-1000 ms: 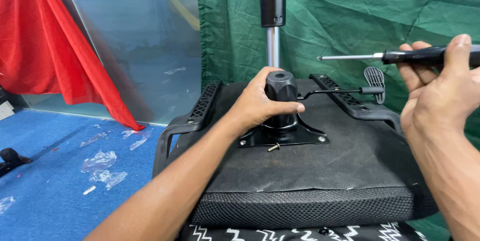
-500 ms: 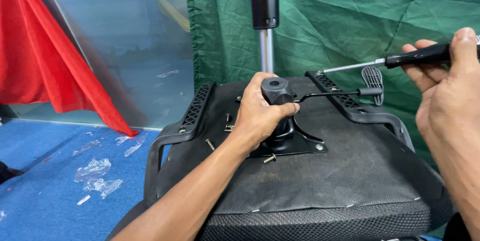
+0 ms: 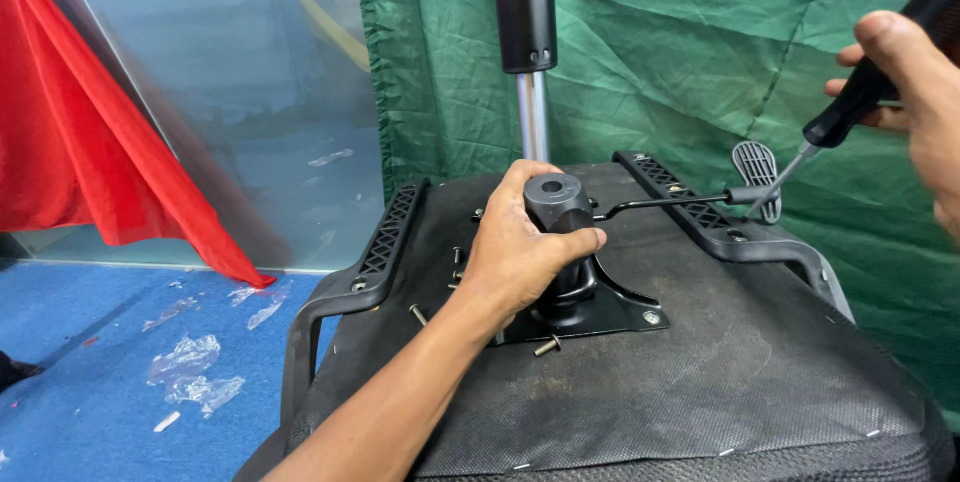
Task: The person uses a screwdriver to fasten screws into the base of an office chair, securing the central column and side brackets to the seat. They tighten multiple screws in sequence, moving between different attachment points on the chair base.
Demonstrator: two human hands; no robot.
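An upturned office chair seat (image 3: 700, 382) with a black fabric underside fills the lower view. My left hand (image 3: 520, 252) grips the black chair mechanism (image 3: 560, 207), a cylinder on a metal base plate (image 3: 610, 307). A thin lever (image 3: 665, 204) with an oval paddle (image 3: 755, 167) runs right from it. My right hand (image 3: 915, 82) holds a black-handled screwdriver (image 3: 860, 102) at the upper right, its shaft angled down toward the paddle. Loose bolts (image 3: 547, 345) lie beside the plate.
Black armrest brackets (image 3: 385, 237) run along both sides of the seat. A gas lift cylinder (image 3: 525, 22) stands behind, in front of a green tarp (image 3: 700, 52). Red cloth (image 3: 90, 142) hangs at left. Plastic scraps (image 3: 190, 367) lie on blue carpet.
The view moved closer to the seat. My right hand tilted the screwdriver from level to pointing down-left toward the paddle. My left hand kept its grip on the mechanism.
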